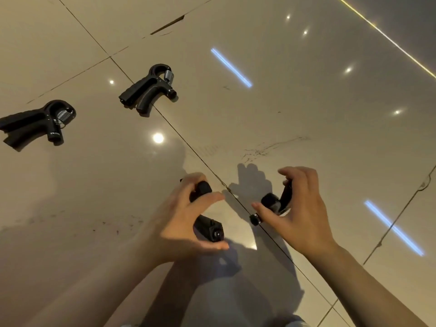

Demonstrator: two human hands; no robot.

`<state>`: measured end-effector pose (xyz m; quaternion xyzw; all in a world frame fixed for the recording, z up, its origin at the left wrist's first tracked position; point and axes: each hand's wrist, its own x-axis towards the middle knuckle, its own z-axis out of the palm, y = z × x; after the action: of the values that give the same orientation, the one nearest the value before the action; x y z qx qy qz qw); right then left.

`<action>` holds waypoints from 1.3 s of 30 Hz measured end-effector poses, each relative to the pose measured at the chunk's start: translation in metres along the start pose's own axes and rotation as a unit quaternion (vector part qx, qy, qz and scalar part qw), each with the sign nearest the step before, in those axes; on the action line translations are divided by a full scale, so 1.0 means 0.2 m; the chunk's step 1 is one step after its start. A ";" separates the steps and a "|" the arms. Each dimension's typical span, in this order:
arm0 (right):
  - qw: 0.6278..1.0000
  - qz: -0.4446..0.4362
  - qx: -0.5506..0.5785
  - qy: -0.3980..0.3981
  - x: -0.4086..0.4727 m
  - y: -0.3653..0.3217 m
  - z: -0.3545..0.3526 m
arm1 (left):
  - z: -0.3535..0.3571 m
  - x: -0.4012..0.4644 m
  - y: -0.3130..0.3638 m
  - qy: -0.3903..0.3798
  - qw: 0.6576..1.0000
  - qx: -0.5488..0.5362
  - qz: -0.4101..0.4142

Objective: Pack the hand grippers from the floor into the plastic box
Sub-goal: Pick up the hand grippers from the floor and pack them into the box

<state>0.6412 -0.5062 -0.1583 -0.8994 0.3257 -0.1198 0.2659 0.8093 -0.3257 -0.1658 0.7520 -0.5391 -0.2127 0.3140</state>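
Observation:
Two black hand grippers with metal springs lie on the glossy beige floor: one (148, 90) at upper centre-left, another (35, 123) at the far left edge. Closer to me, my left hand (186, 220) curls around a third black hand gripper (207, 228), its handles showing above and below my fingers. My right hand (295, 208) wraps a fourth hand gripper (276, 202), whose round knob pokes out by my thumb. Both held grippers are low, just above the tiles. No plastic box is in view.
Large polished floor tiles (283, 114) with dark grout lines run diagonally and reflect ceiling lights. Scuff marks sit near the centre. My forearms enter from the bottom edge, and shadows of my hands fall on the floor.

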 end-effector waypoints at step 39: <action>0.962 -0.185 -0.178 0.096 -0.07 0.06 0.05 | 0.11 -0.02 -0.01 0.100 0.920 0.303 0.227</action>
<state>0.6274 -0.5003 -0.1733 -0.9611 0.1935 -0.1925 0.0422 0.7940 -0.3267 -0.1825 0.6864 -0.6994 0.1142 0.1630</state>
